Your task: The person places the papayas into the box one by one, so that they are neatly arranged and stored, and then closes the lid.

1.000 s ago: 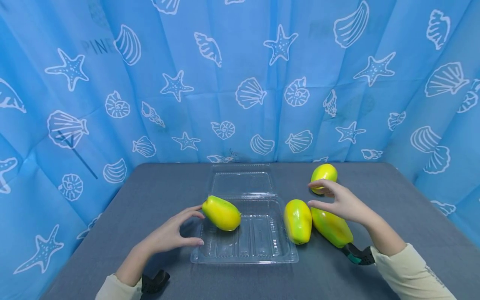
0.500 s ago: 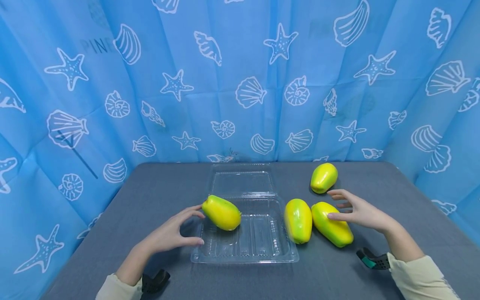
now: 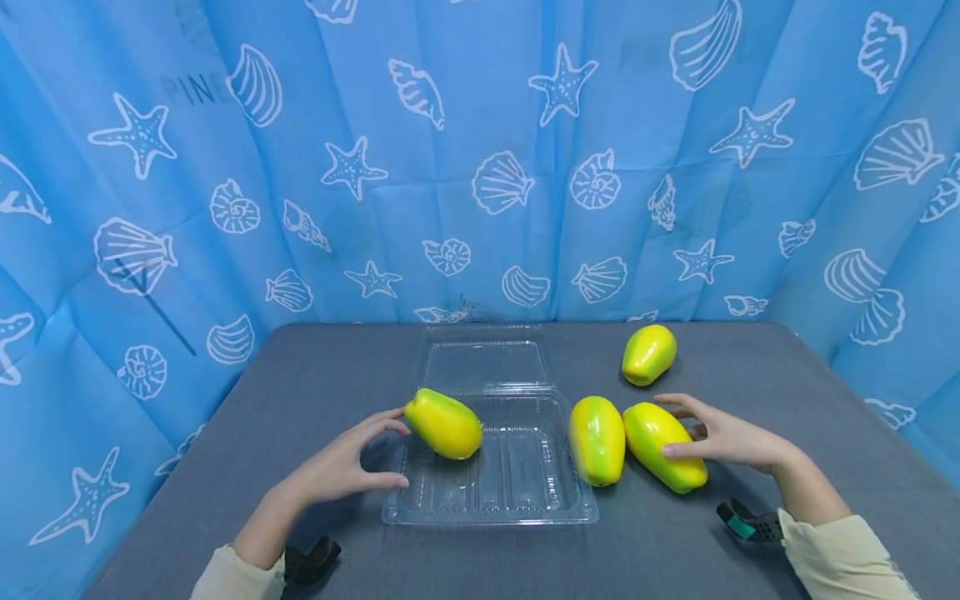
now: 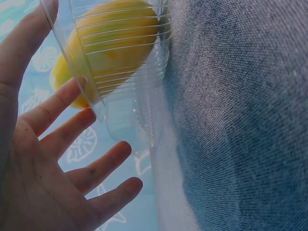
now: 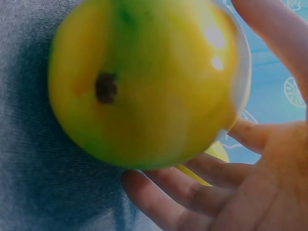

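Observation:
A yellow-green papaya (image 3: 445, 423) lies in the left part of a clear plastic clamshell box (image 3: 517, 492). My left hand (image 3: 337, 462) is at the box's left rim, fingers spread; fingertips meet the rim in the left wrist view, near the papaya's narrow end. My right hand (image 3: 738, 437) is at the right side of another papaya (image 3: 663, 450), thumb over its near side and fingers along its far side. In the right wrist view this papaya (image 5: 144, 86) hides some fingertips; the fingers are spread, and a firm grip is not visible.
One papaya (image 3: 597, 442) stands against the box's right edge, beside the one at my right hand. Another papaya (image 3: 649, 356) lies farther back. The box's lid (image 3: 483, 362) is folded back on the grey table (image 3: 337, 358). A blue shell-print curtain (image 3: 480, 275) hangs behind.
My right hand has moved back from between the far papaya and the nearer ones, then lowered to the right-hand papaya's side. The left hand and the box have stayed put.

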`<state>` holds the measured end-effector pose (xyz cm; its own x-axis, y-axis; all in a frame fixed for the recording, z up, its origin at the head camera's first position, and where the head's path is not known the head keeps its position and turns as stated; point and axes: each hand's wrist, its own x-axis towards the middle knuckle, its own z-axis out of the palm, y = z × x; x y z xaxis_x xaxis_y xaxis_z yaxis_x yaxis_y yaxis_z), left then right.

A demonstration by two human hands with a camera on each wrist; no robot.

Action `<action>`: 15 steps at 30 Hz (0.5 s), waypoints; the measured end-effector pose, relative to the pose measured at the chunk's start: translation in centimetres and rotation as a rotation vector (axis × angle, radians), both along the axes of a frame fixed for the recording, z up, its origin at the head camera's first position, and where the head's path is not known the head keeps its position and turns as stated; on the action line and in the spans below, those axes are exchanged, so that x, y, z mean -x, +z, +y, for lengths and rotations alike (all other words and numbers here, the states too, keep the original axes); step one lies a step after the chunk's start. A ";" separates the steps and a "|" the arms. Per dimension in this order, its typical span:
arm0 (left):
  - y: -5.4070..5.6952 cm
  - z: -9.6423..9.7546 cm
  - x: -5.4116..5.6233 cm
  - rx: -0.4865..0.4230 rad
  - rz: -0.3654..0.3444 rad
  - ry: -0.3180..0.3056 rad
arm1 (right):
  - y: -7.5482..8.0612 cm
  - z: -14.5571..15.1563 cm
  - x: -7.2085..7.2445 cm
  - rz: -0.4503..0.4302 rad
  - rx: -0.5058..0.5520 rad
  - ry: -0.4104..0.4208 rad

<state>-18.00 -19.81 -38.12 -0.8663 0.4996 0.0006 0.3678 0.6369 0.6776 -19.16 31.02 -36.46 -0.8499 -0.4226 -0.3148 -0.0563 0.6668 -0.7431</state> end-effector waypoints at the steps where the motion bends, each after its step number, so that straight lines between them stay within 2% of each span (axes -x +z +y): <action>1: 0.0 0.0 0.0 0.002 0.003 -0.004 | 0.0 0.0 0.0 -0.005 0.003 0.002; 15: 0.0 -0.1 0.1 0.000 0.000 -0.019 | -0.3 0.0 -0.1 -0.044 0.017 0.003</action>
<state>-18.07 -19.94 -38.14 -0.8567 0.5158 0.0008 0.3798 0.6298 0.6776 -19.02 30.98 -36.80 -0.8344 -0.4303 -0.3445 -0.0253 0.6542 -0.7559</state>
